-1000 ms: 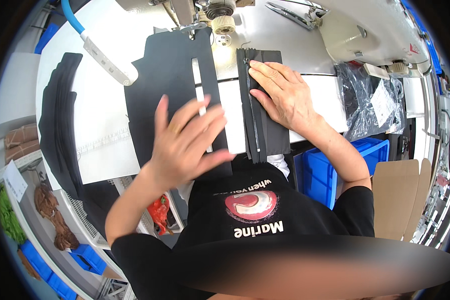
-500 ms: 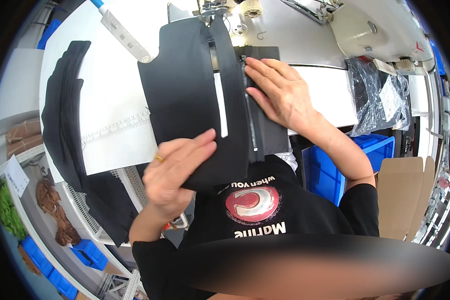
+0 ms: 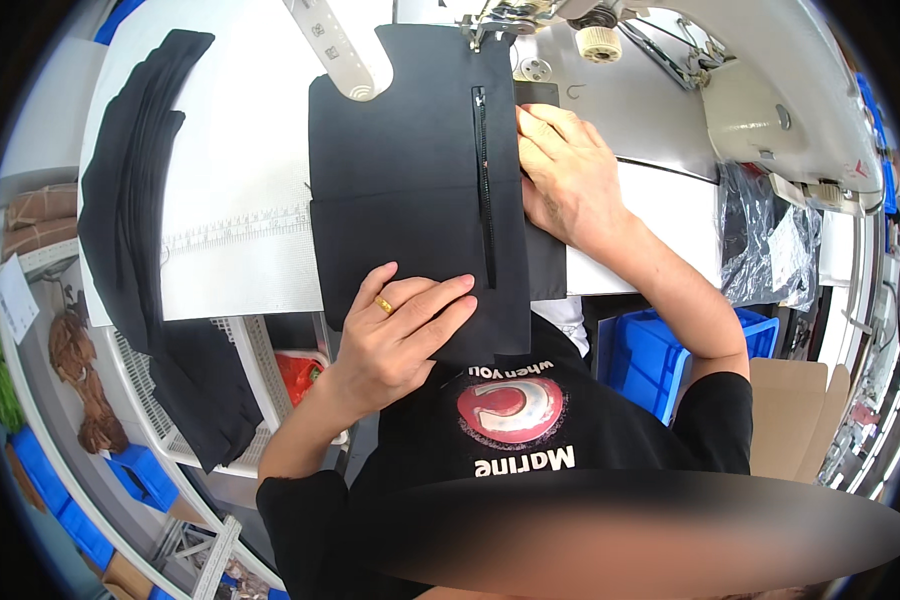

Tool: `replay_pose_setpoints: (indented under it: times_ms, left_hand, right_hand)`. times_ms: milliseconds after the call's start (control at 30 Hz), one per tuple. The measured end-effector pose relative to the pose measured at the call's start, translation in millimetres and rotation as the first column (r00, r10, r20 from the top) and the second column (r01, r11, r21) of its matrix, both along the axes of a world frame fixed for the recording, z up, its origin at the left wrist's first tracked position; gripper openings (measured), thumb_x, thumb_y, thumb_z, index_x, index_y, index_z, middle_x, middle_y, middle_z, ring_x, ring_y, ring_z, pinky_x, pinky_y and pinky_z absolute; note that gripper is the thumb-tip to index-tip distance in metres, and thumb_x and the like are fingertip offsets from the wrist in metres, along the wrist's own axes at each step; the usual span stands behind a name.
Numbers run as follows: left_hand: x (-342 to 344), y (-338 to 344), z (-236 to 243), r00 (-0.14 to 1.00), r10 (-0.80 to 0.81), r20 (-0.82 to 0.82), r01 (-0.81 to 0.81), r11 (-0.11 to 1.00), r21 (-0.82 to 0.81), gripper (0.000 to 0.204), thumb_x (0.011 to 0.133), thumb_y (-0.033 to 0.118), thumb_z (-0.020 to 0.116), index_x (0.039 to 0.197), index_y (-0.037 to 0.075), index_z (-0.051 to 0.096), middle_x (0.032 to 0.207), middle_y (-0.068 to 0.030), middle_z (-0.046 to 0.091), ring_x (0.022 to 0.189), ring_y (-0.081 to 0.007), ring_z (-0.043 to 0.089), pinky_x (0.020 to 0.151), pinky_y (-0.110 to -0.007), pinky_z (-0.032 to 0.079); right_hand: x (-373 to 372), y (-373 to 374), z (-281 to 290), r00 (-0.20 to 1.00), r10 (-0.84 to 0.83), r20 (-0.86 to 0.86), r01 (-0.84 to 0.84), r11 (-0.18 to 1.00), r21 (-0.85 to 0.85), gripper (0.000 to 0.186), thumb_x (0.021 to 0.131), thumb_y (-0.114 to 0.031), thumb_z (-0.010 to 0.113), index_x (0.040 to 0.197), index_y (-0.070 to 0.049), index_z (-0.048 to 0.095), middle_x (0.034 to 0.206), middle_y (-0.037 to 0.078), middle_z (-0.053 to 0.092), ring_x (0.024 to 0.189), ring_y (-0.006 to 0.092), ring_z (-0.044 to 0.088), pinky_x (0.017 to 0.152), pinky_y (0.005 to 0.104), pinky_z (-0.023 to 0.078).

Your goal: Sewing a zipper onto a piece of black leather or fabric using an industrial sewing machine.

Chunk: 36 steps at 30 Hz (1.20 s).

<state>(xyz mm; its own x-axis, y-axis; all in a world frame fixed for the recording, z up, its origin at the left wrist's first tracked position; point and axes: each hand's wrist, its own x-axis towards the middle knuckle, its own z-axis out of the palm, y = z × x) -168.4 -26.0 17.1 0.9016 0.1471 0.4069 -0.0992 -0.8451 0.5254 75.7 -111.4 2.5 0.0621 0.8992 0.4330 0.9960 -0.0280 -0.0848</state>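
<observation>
Your left hand point(image 3: 400, 335) lies flat, fingers spread, on the near edge of the black fabric panel point(image 3: 400, 170), with a gold ring point(image 3: 383, 305) on one finger. That grip is apart, pressing down rather than pinching anything. Your right hand point(image 3: 568, 175) rests on the right side of the same panel, just beside the black zipper point(image 3: 483, 185) that runs from near to far down the cloth. Its fingers point left toward the zipper and lie loose on the fabric; whether the fingertips pinch a fold there you cannot tell, since the palm covers them.

The panel lies on the white table point(image 3: 240, 150), its far edge up at the needle area of the white sewing machine point(image 3: 750, 90). A narrower strip of black fabric point(image 3: 545, 265) shows under your right hand, poking out past the panel's right edge. A white guide arm point(image 3: 345, 55) crosses the panel's far left corner.

To the left, a stack of black fabric pieces point(image 3: 130, 200) hangs over the table's left edge, well apart from both hands. A printed ruler strip point(image 3: 235, 228) runs across the table between that stack and the panel. Near right, below the table, sits a blue plastic crate point(image 3: 660, 350), with a cardboard box point(image 3: 795, 415) beside it. Clear plastic bags point(image 3: 770, 250) lie on the right end of the table.
</observation>
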Motion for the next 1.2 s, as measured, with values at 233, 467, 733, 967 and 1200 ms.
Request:
replay_pose_setpoints:
  times_ms: [233,467,733,967,1200]
  left_hand:
    - [-2,-4,-9,1.000,0.007,-0.030,-0.008,1.000,-0.028,0.036,0.067,-0.002,0.060,0.100,0.006,0.070,0.115,-0.0036,0.067,0.092,-0.0178,0.060,0.098,-0.044,0.041]
    - [-3,-5,-15,1.000,0.005,-0.008,-0.005,1.000,-0.022,0.054,0.052,-0.004,0.055,0.103,0.006,0.071,0.115,-0.0064,0.067,0.093,-0.0197,0.061,0.108,-0.043,0.033]
    - [-5,-6,-12,1.000,0.009,0.024,-0.008,0.999,-0.043,0.055,0.053,0.001,0.054,0.104,0.006,0.072,0.111,-0.0070,0.067,0.090,-0.0209,0.062,0.112,-0.047,0.027]
    - [-4,-6,-13,1.000,0.001,-0.001,-0.001,0.999,-0.033,0.054,0.053,0.001,0.054,0.104,0.005,0.072,0.111,-0.0072,0.066,0.091,-0.0207,0.063,0.114,-0.047,0.024]
    - [-6,-5,-14,1.000,-0.002,0.004,0.002,1.000,-0.023,0.054,0.054,0.001,0.054,0.104,0.006,0.072,0.112,-0.0063,0.066,0.091,-0.0197,0.062,0.114,-0.048,0.023]
  right_hand:
    - [1,-1,-1,1.000,-0.013,0.011,0.013,1.000,0.007,0.039,0.066,-0.010,0.074,0.104,-0.006,0.066,0.119,0.005,0.062,0.109,0.0231,0.057,0.083,0.0352,0.048]
    - [2,1,-2,0.998,-0.007,0.054,0.004,0.998,0.057,0.037,0.064,-0.011,0.074,0.100,-0.008,0.066,0.117,0.002,0.063,0.108,0.0211,0.057,0.076,0.0349,0.049]
    - [-2,0,-2,0.998,-0.047,0.031,0.047,0.999,0.027,0.033,0.073,-0.015,0.076,0.105,-0.009,0.069,0.115,0.004,0.067,0.107,0.0250,0.060,0.084,0.0365,0.050]
    - [-4,2,-3,0.998,-0.030,0.055,0.024,0.994,0.104,0.039,0.063,-0.009,0.073,0.102,-0.007,0.067,0.115,0.003,0.065,0.105,0.0219,0.059,0.075,0.0345,0.050]
    - [-4,3,-1,0.995,-0.077,0.063,0.076,0.997,0.024,0.030,0.074,-0.016,0.075,0.103,-0.009,0.070,0.115,0.003,0.067,0.104,0.0236,0.060,0.082,0.0341,0.049]
